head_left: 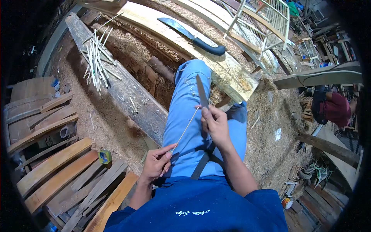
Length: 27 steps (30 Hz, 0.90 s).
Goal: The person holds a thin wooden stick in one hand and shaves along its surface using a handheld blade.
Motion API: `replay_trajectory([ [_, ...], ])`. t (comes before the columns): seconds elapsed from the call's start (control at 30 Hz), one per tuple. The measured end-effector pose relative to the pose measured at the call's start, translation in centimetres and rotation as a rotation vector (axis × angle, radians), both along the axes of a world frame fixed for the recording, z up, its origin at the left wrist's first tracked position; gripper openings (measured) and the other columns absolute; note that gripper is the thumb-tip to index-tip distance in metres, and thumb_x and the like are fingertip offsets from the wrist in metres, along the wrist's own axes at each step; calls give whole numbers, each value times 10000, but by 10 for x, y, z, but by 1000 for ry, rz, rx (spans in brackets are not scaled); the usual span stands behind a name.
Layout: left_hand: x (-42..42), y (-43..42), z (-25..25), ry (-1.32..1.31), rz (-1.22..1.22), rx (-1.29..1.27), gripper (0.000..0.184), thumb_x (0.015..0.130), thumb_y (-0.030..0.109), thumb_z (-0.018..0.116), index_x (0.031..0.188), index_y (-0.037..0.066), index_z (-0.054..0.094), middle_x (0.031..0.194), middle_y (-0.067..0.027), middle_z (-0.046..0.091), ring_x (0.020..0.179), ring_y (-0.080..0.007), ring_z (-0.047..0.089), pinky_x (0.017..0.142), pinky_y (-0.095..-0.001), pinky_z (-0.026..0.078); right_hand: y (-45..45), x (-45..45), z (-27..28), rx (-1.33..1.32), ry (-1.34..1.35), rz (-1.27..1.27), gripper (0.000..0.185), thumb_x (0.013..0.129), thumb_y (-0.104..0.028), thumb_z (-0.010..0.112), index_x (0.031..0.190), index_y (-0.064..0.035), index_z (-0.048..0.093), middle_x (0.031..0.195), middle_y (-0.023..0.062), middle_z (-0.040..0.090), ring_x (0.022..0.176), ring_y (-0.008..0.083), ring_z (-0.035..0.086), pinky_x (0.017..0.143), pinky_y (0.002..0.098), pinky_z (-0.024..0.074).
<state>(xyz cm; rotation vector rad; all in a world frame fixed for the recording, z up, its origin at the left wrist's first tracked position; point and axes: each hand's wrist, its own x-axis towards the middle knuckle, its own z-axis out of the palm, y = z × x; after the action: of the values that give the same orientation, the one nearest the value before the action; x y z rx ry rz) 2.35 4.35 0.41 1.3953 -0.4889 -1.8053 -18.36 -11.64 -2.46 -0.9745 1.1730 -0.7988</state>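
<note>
Head view: we see the left hand (pixel 157 161) pinching the lower end of a thin stick (pixel 187 127) between thumb and fingers, while the right hand (pixel 216 125) is closed around a narrow dark blade (pixel 201 91), its tip pointing away from the body. The stick slants across the blue trousers (pixel 179 104), its upper end at the right hand's fingers; we cannot tell whether it meets the cutting edge. Beyond the knees, we note a large knife (pixel 176 27) lying on pale timber (pixel 145 14), and, to the left, loose sticks (pixel 96 63) heaped on a weathered plank (pixel 133 92).
</note>
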Motion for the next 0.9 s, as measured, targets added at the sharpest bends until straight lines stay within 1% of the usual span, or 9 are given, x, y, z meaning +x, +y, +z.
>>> replay_trajectory([
  [0.1,-3,-7,6,-75,-73,-19,351,1019,176,578,1347,54,605,550,11,533,421,-31,415,388,-204,314,0,8,12,68,-113,29,201,945,-242,713,920,-42,707,606,-116,433,519,-5,331,464,219,214],
  [0.37,-27,-50,20,-262,-211,-138,304,1025,249,574,1248,71,680,635,24,584,525,-34,495,474,-201,384,5,3,24,-34,-45,25,240,914,-233,751,787,-57,649,597,-105,436,539,-5,340,478,223,217],
  [0.47,-42,-75,28,-244,-170,-112,278,1031,245,565,1177,54,703,634,20,588,501,-31,477,455,-196,361,11,-1,33,-85,45,71,220,951,-234,704,846,-43,683,607,-95,462,538,2,354,482,220,235],
  [0.53,-47,-82,31,-205,-140,-160,261,1035,229,555,1138,42,705,630,14,589,476,-30,453,433,-194,324,15,-11,42,-15,-160,17,297,1025,-291,586,1033,-18,701,640,-61,517,526,15,374,481,220,279],
  [0.57,-48,-84,33,-154,-132,-152,264,1038,226,548,1158,40,693,627,12,586,472,-29,445,431,-193,311,19,-19,44,-15,-208,30,437,1073,-352,462,1268,4,625,678,-19,563,522,29,395,483,216,317],
  [0.7,-48,-88,46,-41,-122,-125,269,1046,219,535,1200,39,662,623,16,576,484,-14,417,444,-195,285,33,-41,63,3,-213,-17,502,1075,-354,450,1409,16,508,733,37,619,537,63,459,494,208,354],
  [0.8,-49,-87,50,-33,-119,-170,270,1046,214,533,1217,41,650,630,11,581,497,-12,418,452,-195,290,48,-54,86,17,-156,45,430,1063,-308,491,1324,24,570,785,66,660,587,85,565,501,209,373],
  [0.83,-48,-87,53,-36,-121,-180,270,1046,214,533,1217,41,650,630,11,581,497,-12,418,452,-195,290,47,-61,98,64,-150,132,315,1045,-239,531,1193,27,613,843,92,687,679,128,663,542,223,471],
  [0.9,-48,-86,69,-37,-158,-219,263,1042,198,538,1222,37,643,639,5,588,513,-15,430,455,-199,295,56,-58,122,131,-202,171,282,1040,-222,537,1145,29,612,858,98,689,694,149,678,577,246,517],
])
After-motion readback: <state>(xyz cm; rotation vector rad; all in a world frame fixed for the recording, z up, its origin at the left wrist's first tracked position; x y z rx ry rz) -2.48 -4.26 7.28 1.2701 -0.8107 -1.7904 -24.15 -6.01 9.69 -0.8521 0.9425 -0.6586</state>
